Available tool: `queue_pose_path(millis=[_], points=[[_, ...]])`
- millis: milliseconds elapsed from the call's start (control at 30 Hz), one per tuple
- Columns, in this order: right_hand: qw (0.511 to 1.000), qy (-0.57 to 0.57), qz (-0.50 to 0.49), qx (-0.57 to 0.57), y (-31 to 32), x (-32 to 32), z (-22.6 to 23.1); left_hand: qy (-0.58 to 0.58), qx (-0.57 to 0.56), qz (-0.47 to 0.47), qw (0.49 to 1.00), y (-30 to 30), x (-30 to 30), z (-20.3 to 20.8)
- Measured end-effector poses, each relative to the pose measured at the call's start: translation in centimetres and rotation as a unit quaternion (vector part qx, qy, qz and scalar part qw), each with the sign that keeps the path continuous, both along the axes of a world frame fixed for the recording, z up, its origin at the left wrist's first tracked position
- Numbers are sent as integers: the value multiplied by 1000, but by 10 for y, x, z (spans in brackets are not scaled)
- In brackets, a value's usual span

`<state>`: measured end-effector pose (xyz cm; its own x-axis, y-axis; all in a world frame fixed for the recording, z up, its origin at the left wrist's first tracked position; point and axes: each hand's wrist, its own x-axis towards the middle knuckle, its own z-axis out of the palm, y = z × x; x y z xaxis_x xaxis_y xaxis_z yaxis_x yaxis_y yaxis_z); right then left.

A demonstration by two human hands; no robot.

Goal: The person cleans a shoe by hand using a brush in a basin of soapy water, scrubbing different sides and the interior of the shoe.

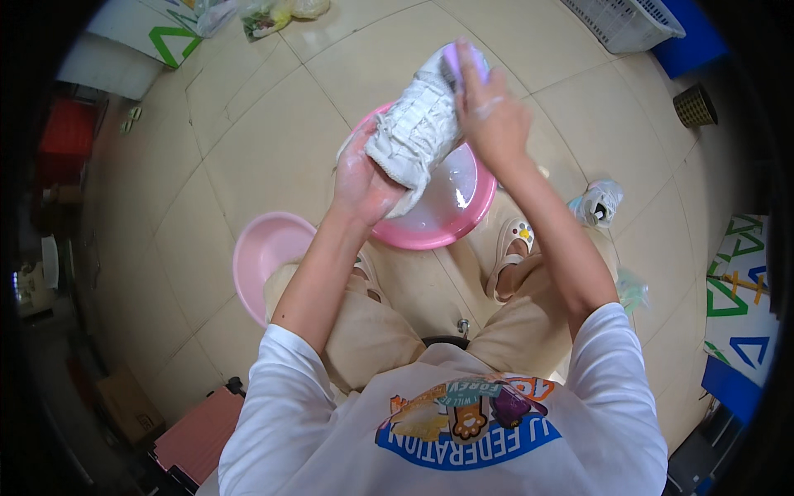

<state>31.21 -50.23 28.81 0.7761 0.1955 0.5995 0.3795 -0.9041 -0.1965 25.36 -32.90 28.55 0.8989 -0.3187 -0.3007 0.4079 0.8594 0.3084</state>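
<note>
Evidently, white lace-up sneaker [418,120] held above pink basin [434,238] of cloudy water [447,194], likely so drips land there. Left hand [361,178] grips near end from beneath, fingers partly hidden, apparently steadying it; fingers of right hand [496,120] clasp purple brush [467,68] at far end, presumably for firm pressure.

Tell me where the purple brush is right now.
In the head view, the purple brush is near the top, just right of centre, gripped in the right hand at the far end of the white shoe.
</note>
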Motion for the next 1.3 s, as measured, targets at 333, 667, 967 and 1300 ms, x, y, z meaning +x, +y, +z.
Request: queue_pose_path(millis=[333,667,967,1300], points=[[999,15,-45,-18,-3,7,0,-6,25,28,999,14,-6,-2],[994,50,11,95,-6,-25,0,40,85,90,992,16,-4,0],[981,80,15,173,-24,-16,0,-7,9,36,999,41,1,-34],[978,57,11,199,-20,0,22,-68,-67,-4,995,25,3,-17]])
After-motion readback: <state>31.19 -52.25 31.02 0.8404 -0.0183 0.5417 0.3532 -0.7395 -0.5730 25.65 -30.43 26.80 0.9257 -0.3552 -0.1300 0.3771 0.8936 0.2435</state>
